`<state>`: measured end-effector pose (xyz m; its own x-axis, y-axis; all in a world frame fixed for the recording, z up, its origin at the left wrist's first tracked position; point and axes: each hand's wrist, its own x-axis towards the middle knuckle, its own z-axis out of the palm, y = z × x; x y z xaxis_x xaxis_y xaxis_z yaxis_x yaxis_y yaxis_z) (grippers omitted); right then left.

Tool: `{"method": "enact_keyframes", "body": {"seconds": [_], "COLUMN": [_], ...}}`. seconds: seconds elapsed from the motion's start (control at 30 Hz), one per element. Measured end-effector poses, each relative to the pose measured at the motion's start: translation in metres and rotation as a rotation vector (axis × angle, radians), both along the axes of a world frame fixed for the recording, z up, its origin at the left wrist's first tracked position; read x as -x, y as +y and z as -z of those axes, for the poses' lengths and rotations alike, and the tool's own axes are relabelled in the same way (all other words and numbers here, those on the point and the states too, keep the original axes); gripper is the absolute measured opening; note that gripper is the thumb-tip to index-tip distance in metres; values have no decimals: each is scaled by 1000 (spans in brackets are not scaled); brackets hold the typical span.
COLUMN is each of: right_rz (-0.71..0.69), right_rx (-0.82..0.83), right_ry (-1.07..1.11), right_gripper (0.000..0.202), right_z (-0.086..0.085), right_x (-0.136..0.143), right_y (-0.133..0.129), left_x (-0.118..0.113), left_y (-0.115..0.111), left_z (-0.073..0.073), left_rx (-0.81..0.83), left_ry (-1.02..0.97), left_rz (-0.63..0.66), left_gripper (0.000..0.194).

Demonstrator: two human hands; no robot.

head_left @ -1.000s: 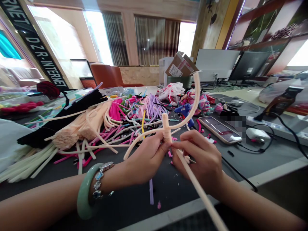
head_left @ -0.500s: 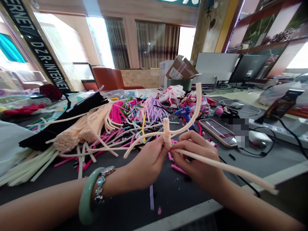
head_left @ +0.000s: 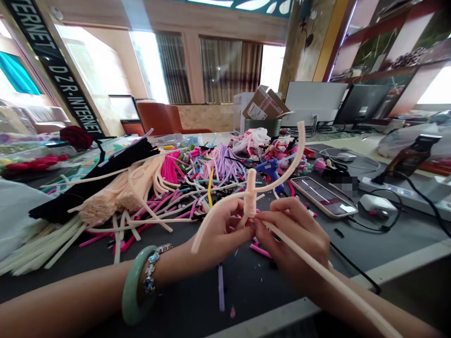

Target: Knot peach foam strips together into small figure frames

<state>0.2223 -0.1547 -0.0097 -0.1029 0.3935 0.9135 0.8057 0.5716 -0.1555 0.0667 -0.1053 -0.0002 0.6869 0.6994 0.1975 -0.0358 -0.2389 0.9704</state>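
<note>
A peach pipe-cleaner figure [head_left: 250,199] stands upright between my hands, with a wrapped body and two long arms curving out left and right. My left hand [head_left: 218,225] pinches its lower end between thumb and fingers. My right hand [head_left: 294,230] is closed on a long peach pipe cleaner [head_left: 317,265] where it meets the base of the body; its free end runs over the hand toward the lower right. The fingertips of both hands nearly meet under the body, and the exact grip there is partly hidden.
Bundles of peach pipe cleaners [head_left: 120,192] and black ones [head_left: 88,180] lie at left, beside loose coloured pieces. Behind my hands is a blue glue gun [head_left: 269,169]. A phone [head_left: 322,197], a white charger [head_left: 378,203] and a power strip [head_left: 398,188] lie on the right.
The figure has shifted slightly right and its left arm now hangs lower. My left fingers have moved down to its base, and the long pipe cleaner slopes more steeply.
</note>
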Motion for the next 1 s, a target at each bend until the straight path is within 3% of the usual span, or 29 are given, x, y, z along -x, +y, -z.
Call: {"method": "enact_keyframes", "body": {"seconds": [0.2,0.43,0.73,0.87,1.0], "right_rz": [-39,-71,-117,-110,-223], "right_rx": [116,192,358,439,530], "right_ry": [98,184,309,348,418], "right_gripper": [7,8,9,10,8], "right_z": [-4,-4,-6,-8,-7], "right_x": [2,7,12,10,7], "right_y": [-4,-5,-4,-3,1], "left_x": [0,1,1,2,2], "left_y": [-3,-5,-10,-10,-9], "left_z": [5,5,0,3,5], "left_rx": [-67,-317,-459,-372,-290], "left_ry": [32,168,214,181,130], "left_rz": [-183,-360,-401,-340,-296], "left_gripper": [25,18,24,26,27]}}
